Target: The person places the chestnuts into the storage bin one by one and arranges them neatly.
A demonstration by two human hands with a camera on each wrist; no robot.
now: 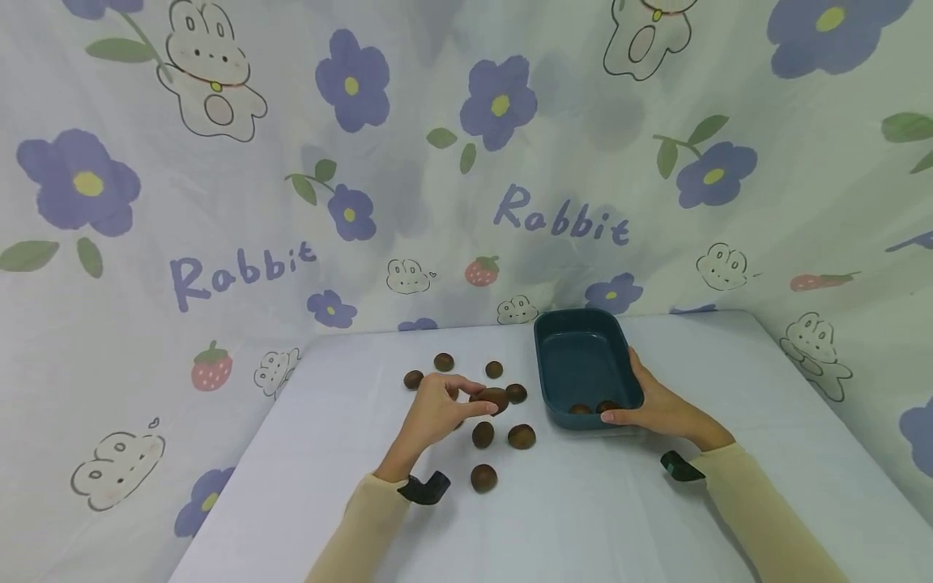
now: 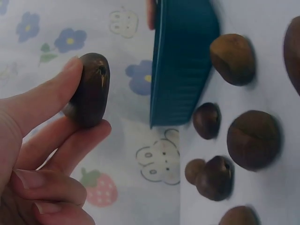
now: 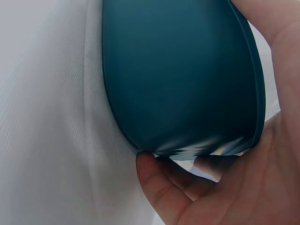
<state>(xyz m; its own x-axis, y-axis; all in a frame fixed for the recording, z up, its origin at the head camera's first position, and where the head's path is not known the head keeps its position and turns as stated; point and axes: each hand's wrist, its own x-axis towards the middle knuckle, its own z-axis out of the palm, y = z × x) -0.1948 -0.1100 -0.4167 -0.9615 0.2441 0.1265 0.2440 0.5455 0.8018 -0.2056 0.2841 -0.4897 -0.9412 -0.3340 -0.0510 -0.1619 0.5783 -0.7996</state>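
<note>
Between thumb and fingertips, my left hand (image 1: 436, 411) pinches a dark brown, glossy chestnut (image 2: 89, 91), held up above the table with its split end showing in the left wrist view. My right hand (image 1: 663, 406) grips a deep teal dish (image 1: 583, 360) by its right side and near corner. Its thumb lies over the near rim, and its fingers wrap the wall in the right wrist view. Two chestnuts (image 1: 607, 406) show inside at the dish's near end. Several loose chestnuts (image 1: 521, 437) lie around and below the left hand, some partly hidden by it.
A white cloth (image 1: 568, 518) covers the table. Behind it hangs a white curtain (image 1: 415, 210) printed with purple flowers and rabbits, close to the dish's far end. The nearest loose chestnut (image 1: 484, 478) lies to the right of the left wrist.
</note>
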